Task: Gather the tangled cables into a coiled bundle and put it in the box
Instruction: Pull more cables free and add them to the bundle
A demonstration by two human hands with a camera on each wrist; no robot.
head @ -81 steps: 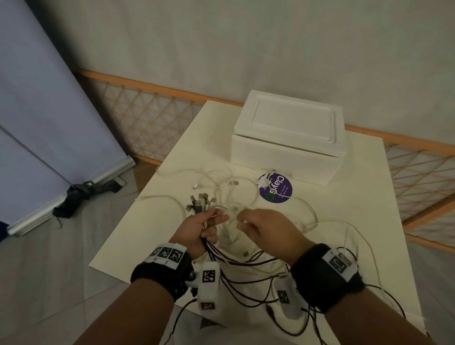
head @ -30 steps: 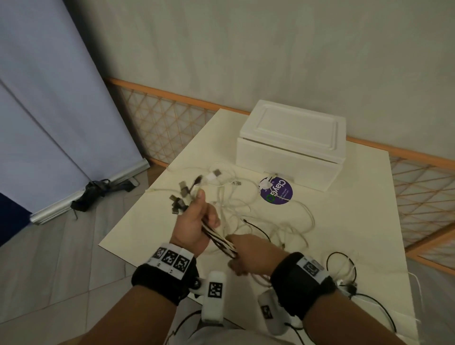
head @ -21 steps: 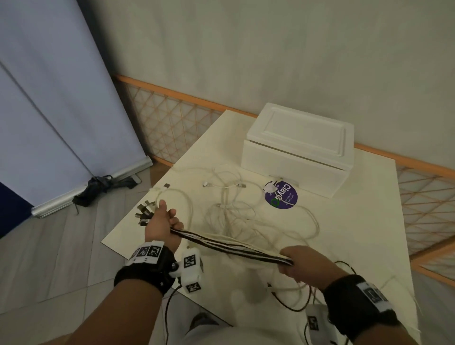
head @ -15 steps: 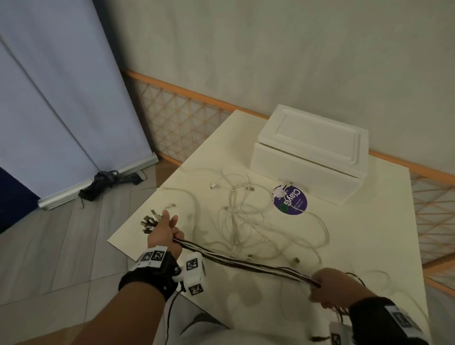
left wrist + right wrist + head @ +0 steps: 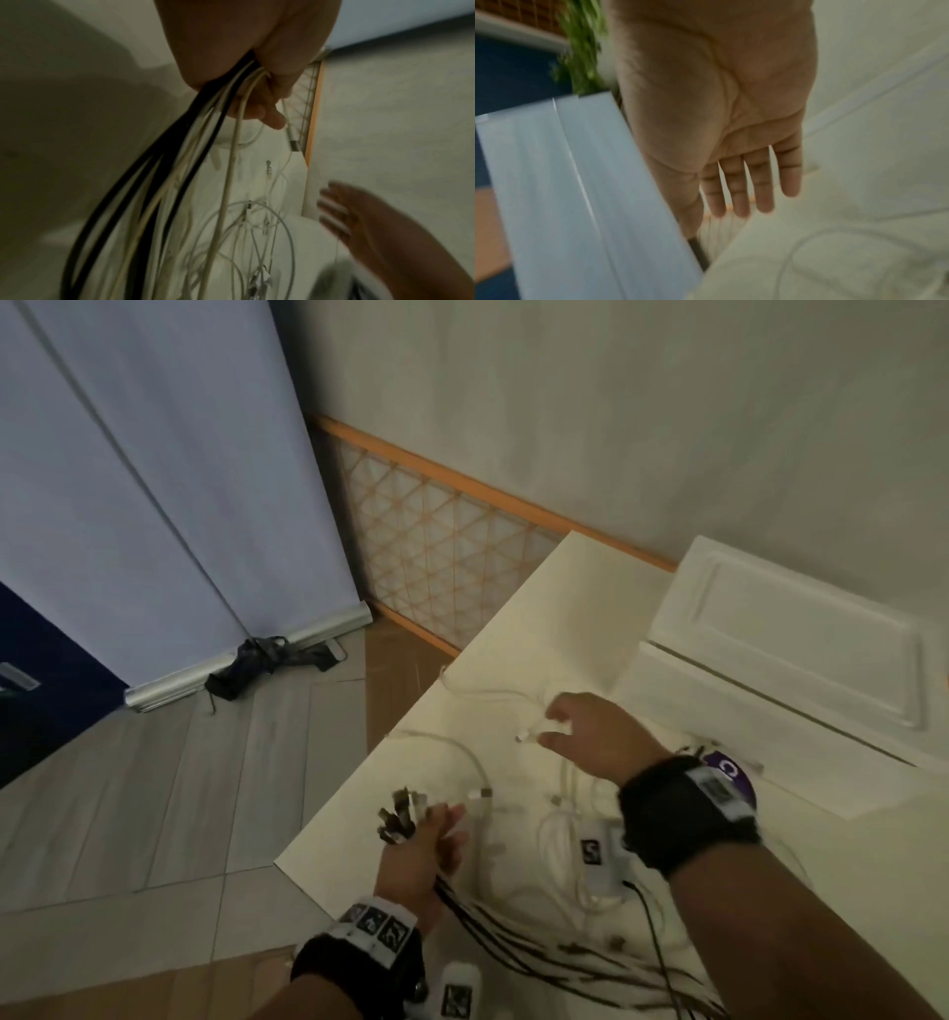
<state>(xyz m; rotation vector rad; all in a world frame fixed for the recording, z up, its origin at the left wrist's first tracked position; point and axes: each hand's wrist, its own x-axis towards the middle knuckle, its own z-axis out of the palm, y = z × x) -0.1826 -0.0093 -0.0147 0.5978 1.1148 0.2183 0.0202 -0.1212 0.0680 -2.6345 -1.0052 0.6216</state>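
Observation:
My left hand [image 5: 426,839] grips a bundle of black and white cables [image 5: 513,942] near the table's front left corner. Their plugs [image 5: 398,816] stick out past its fingers. The left wrist view shows the strands [image 5: 180,162] hanging from the fist. My right hand [image 5: 580,731] hovers over loose white cables [image 5: 560,834] just left of the white foam box [image 5: 796,649], whose lid is on. In the right wrist view its palm [image 5: 731,142] is flat with the fingers straight and nothing held. A white plug [image 5: 526,738] lies just by its fingertips.
The cream table [image 5: 539,608] ends close to my left hand, with grey floor beyond it. A purple round sticker [image 5: 729,773] lies in front of the box. An orange lattice fence [image 5: 436,531] runs behind the table. A black object [image 5: 267,660] lies on the floor.
My right hand let go of the stretched bundle and moved up and left to the loose white cables by the box. The left hand kept its grip. The head view swung left.

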